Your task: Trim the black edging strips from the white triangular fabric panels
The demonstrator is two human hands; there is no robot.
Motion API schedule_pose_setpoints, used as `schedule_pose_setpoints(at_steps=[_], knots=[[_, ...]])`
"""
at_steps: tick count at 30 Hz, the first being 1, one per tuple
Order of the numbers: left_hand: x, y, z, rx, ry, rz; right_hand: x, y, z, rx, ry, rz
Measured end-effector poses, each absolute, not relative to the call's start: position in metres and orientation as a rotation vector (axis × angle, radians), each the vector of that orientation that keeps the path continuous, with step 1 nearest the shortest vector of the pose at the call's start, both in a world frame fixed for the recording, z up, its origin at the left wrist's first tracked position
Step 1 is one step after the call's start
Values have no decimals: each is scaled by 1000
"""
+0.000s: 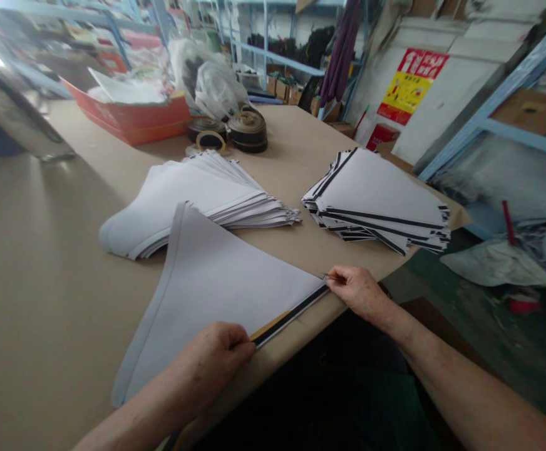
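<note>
A grey-white cut panel with curved sides lies flat on the table in front of me. Along its near edge runs a black tape strip, with a yellowish backing showing beside part of it. My left hand is closed, pinching the strip at its left part. At the panel's right corner my right hand is closed with the fingertips together; a thin dark pointed tool sticks out from them, its kind not clear. Whether these fingers also grip the strip's end cannot be made out.
Behind the panel lies a stack of plain panels; to the right is a stack of black-edged panels. Tape rolls and an orange-red tray stand farther back on the brown table. Blue shelving is at right.
</note>
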State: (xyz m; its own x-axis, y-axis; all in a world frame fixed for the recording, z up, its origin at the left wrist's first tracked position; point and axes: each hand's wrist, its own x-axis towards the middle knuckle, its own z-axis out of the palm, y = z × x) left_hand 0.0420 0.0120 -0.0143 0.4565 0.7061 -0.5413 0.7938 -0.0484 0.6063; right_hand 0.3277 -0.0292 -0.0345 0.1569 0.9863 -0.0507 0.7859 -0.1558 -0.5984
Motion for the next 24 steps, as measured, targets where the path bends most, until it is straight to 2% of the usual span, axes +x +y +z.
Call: schedule_pose_setpoints(at_steps=[12,15,19,24], knots=[[47,11,-10,1819,1290,-155,329,-24,-19,-2163,-1745,517],[48,11,-8,1823,1287,-169,323,-19,-13,-2000,-1752,670],[49,11,-8,1830,1279,-159,303,-10,-9,-1584,-1600,1056],[45,11,-8,1808,1289,-166,290,-3,-19,-1555,-1580,1231]])
